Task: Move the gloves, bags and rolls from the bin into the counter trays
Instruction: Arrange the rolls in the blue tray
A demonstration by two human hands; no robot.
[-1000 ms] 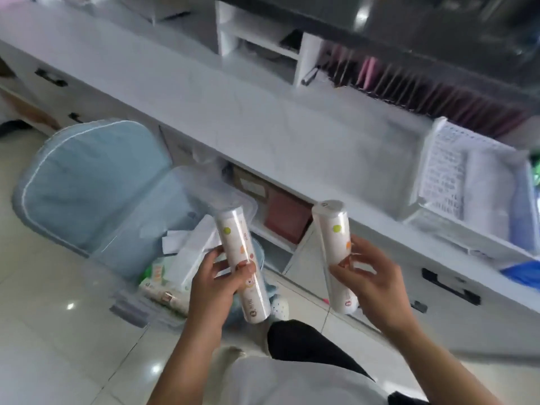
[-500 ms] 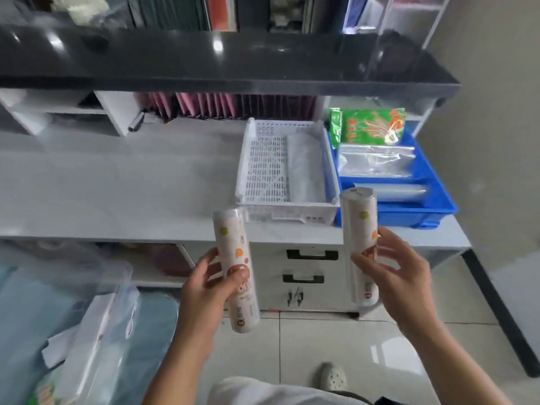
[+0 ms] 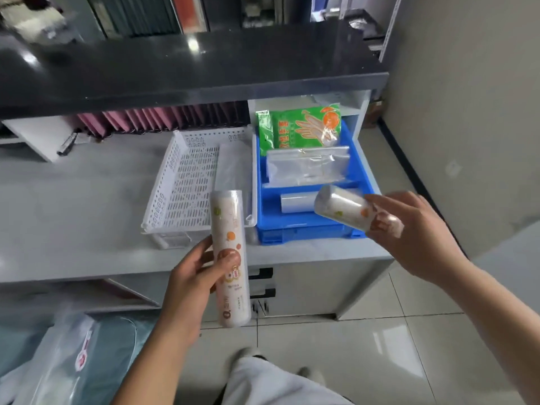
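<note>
- Two rolls are in my grasp, one per hand, both held in front of the table where the trays stand.
- My left hand [image 3: 193, 276] has its fingers [image 3: 230, 260] clamped round the lower half of the left roll [image 3: 229, 252], which stands nearly upright; I judge it is parked there, waiting its turn, its top end level with the near edge of the white tray [image 3: 181, 182].
- My right hand [image 3: 409, 229] has its fingers closed on one end of the right roll [image 3: 347, 210], which is tipped close to horizontal, free end pointing left over the front of the blue tray [image 3: 295, 226]. Laid over like that it matches the lie of the clear roll [image 3: 295, 203] already resting in the tray's near section, so I judge it is being lined up to go in alongside.
- Contents of the blue tray, back to front: a green glove packet [image 3: 301, 127], a clear bag pack [image 3: 306, 166], then the clear roll. Sorting looks to run by kind.
- White tray: a pale wrapped item [image 3: 233, 168] lies along its right side; what it is I cannot tell.
- Source bin [image 3: 58, 361]: only a blurred corner shows at lower left, so the remaining stock cannot be counted.
- Risk noted: the end-only grip on the right roll leaves little control if it slips.
</note>
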